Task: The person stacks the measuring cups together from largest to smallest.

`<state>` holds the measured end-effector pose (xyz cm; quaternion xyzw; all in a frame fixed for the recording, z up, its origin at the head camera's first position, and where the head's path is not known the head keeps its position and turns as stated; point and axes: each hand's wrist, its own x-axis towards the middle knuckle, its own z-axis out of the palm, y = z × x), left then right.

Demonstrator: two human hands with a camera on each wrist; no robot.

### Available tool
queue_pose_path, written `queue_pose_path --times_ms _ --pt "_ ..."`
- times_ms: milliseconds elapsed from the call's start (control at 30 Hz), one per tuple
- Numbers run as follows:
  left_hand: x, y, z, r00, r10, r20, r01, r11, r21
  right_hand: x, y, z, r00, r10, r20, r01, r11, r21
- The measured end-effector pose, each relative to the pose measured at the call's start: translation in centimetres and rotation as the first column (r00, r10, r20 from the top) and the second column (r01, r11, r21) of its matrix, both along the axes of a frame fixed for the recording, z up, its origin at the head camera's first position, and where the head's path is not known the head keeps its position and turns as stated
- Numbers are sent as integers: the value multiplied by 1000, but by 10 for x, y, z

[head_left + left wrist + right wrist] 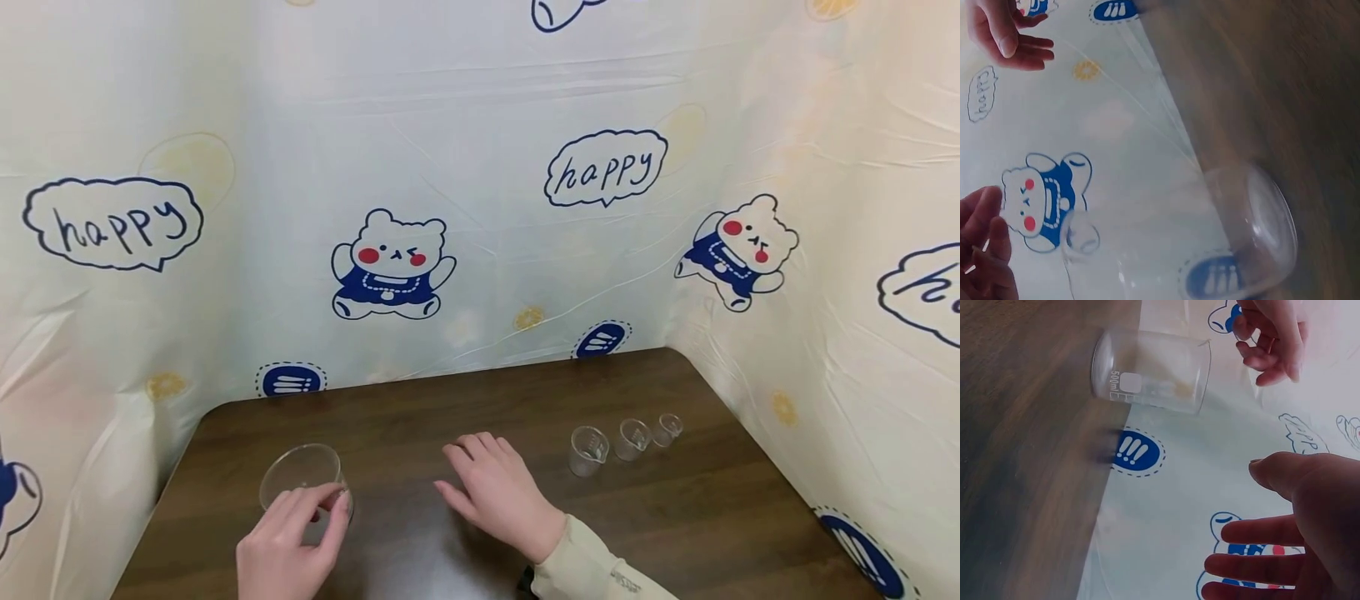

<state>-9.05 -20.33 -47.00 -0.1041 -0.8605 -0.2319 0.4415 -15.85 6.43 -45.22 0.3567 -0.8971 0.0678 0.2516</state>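
Note:
A large clear glass beaker [294, 468] stands upright at the table's left, its print reading 500ml in the right wrist view. My left hand [288, 542] hovers at its near right rim, overlapping it in the head view. From the side, in the right wrist view, a gap shows between that hand [1275, 340] and the rim of the beaker [1160, 369]. Its fingers are loosely curled and nothing shows between them. Over the middle of the table my right hand [501, 493] has its fingers extended, palm downward, holding nothing.
Three smaller glass beakers stand in a row to the right: the largest [587, 454], a middle one [632, 442] and the smallest [666, 431]. The dark wooden table [420, 408] is bordered by a printed curtain [480, 250] at the back and both sides.

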Motion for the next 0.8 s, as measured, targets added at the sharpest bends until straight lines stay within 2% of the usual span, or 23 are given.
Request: queue_pose_path --times_ms 200,300,433,600,800 --pt "-2 -16 -4 993 94 -75 -87 992 87 0 -12 0 1000 18 17 -18 1000 1" --pt "-4 -25 -7 989 129 -76 -121 987 107 0 -18 -1 999 29 15 -29 1000 5" --pt "-4 -36 -9 981 192 -8 -190 975 113 -1 -25 -1 999 38 0 -38 999 11" --pt "-3 -47 -11 959 277 60 -283 948 148 -7 -32 -6 998 60 15 -60 998 6" --pt "-4 -57 -16 938 311 156 -339 918 205 -16 -40 -16 995 87 50 -87 996 2"
